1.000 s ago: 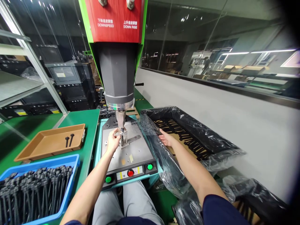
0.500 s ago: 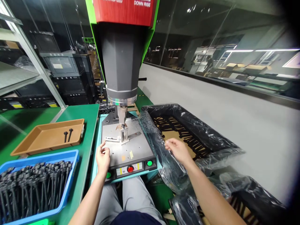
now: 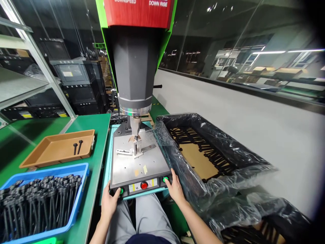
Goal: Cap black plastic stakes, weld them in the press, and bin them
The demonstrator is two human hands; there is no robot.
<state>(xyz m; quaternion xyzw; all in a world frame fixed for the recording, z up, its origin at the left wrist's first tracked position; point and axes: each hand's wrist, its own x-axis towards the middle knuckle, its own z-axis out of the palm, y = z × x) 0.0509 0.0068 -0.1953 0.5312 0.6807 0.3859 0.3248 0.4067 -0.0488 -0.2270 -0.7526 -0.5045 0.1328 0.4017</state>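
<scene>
At the front left corner of the press base, my left hand (image 3: 108, 203) rests its thumb against a green button (image 3: 122, 191), fingers along the side. My right hand (image 3: 175, 189) has its thumb at the other green button (image 3: 165, 179), with the fingers spread over the base's right edge. Neither hand holds anything. Between the buttons sit a red button (image 3: 144, 185) and a label. On the metal plate (image 3: 127, 173) stands a small fixture (image 3: 137, 147), holding a small dark part whose kind I cannot make out. The press's metal tip (image 3: 135, 127) is right above it.
To the left, a blue bin (image 3: 85, 183) holds many black ribbed tie-like parts (image 3: 43, 200). Behind it, a brown tray (image 3: 56, 145) carries two black pieces (image 3: 77, 147). At right, a plastic-lined black crate (image 3: 228, 145) contains rows of dark parts on cardboard.
Both hands have come down to the front of the press, thumbs now at the green buttons. My right hand has moved left, away from the crate. The view has shifted slightly.
</scene>
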